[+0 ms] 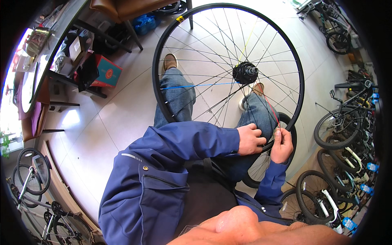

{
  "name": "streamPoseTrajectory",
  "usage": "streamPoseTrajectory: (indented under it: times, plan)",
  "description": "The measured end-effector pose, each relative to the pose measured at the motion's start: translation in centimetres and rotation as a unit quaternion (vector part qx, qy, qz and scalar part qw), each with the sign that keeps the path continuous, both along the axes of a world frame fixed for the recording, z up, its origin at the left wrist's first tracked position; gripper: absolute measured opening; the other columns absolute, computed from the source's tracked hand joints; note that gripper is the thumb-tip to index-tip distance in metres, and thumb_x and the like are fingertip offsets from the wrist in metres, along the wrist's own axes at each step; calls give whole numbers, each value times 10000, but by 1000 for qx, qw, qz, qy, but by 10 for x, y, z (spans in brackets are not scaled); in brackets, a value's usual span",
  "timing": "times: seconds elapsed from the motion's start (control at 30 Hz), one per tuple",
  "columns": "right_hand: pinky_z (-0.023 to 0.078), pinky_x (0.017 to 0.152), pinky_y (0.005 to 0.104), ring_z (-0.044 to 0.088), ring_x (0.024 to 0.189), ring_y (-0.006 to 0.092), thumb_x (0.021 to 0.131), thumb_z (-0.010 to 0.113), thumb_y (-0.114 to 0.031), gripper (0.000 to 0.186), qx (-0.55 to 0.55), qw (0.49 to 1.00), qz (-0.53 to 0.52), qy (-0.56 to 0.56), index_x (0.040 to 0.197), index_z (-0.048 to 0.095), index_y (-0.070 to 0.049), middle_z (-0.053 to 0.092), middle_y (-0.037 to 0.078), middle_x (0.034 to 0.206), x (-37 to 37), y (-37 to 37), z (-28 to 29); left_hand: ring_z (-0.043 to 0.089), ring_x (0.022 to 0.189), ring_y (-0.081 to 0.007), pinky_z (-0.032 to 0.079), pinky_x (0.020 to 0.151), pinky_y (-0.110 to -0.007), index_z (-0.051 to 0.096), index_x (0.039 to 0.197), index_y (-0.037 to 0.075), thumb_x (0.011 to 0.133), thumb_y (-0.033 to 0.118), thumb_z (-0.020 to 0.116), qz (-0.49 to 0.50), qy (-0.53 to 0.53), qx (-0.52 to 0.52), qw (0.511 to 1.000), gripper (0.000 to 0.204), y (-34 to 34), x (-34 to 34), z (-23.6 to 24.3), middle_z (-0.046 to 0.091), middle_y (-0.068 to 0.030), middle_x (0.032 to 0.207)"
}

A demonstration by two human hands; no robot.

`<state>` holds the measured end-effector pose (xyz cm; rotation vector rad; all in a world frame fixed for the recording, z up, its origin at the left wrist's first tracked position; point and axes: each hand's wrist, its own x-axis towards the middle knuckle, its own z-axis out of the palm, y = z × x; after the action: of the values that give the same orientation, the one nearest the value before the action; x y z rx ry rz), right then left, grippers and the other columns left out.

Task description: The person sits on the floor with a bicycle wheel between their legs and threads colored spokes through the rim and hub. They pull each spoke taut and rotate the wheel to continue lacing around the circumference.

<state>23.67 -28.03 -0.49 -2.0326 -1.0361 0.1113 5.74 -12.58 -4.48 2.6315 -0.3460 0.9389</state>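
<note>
A bicycle wheel point(300, 94) with a black rim and no tyre stands in front of me, tilted across my legs. Its black hub point(245, 73) carries thin dark spokes, plus a blue spoke point(196, 86), a yellow spoke point(247, 44) and a red spoke point(268, 102). My left hand point(250, 139) lies at the near part of the rim, fingers curled against it; its grip is partly hidden. To its right, my right hand point(281, 145) pinches the rim end of the red spoke between thumb and forefinger.
Another wheel with a tyre point(252, 182) is partly hidden behind my hands. Several bicycles point(338, 127) line the right side; more bicycles point(30, 179) stand at lower left. A desk point(51, 49), a red and teal box point(107, 71) and a brown chair point(122, 9) are at upper left.
</note>
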Motion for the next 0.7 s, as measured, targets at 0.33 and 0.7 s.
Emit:
streamPoseTrajectory:
  times: [0.33, 0.7]
  plan:
    - [548, 705, 278, 662, 799, 83, 1083, 815, -144, 161, 7, 999, -46, 21, 1129, 723, -21, 725, 24, 955, -2, 1, -11, 621, 972, -214, 466, 813, -421, 782, 907, 248, 861, 370, 728, -4, 6, 1, 1000, 141, -1, 0, -1, 631, 37, 1047]
    - [537, 836, 309, 642, 921, 136, 1065, 855, -351, 513, 51, 985, -149, 66, 1352, 633, 12, 710, 62, 1084, 38, -9, -39, 625, 991, -218, 462, 832, -427, 794, 953, 242, 873, 369, 716, 1, 41, 19, 999, 169, -7, 0, -3, 637, 32, 1061]
